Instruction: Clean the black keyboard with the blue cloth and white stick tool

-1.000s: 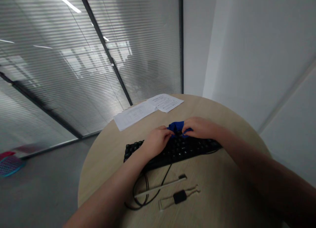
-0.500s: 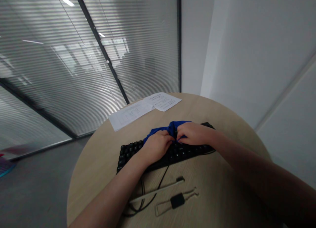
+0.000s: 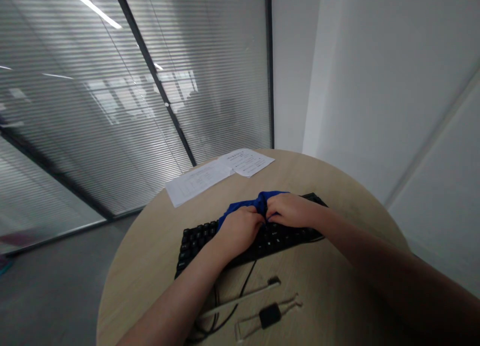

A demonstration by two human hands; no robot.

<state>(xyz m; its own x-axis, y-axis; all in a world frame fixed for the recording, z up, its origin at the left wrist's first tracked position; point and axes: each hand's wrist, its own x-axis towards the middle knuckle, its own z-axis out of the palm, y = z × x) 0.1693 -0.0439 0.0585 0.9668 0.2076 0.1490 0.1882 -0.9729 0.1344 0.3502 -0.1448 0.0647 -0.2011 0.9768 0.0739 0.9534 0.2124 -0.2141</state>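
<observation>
A black keyboard (image 3: 198, 240) lies across the round table, its cable running out on the near side. Over its middle is a bunched blue cloth (image 3: 240, 205). My left hand (image 3: 242, 229) is closed on the cloth's near edge, with its fingertips low against the keys. Close beside it, my right hand (image 3: 287, 209) pinches the same cloth from the right. Both hands rest over the keyboard, and the fingers partly hide the cloth between them.
On the near side of the wooden table (image 3: 150, 266) lie a thin brush (image 3: 240, 298), a wire-and-black-block keycap puller (image 3: 270, 316) and the looped cable (image 3: 221, 328). Printed sheets (image 3: 202, 181) lie at the far edge. A glass partition with blinds and a white wall stand behind.
The view has tilted slightly, so the table sits lower in the picture. My right hand has shifted a little left, closer to my left hand; both keep hold of the cloth.
</observation>
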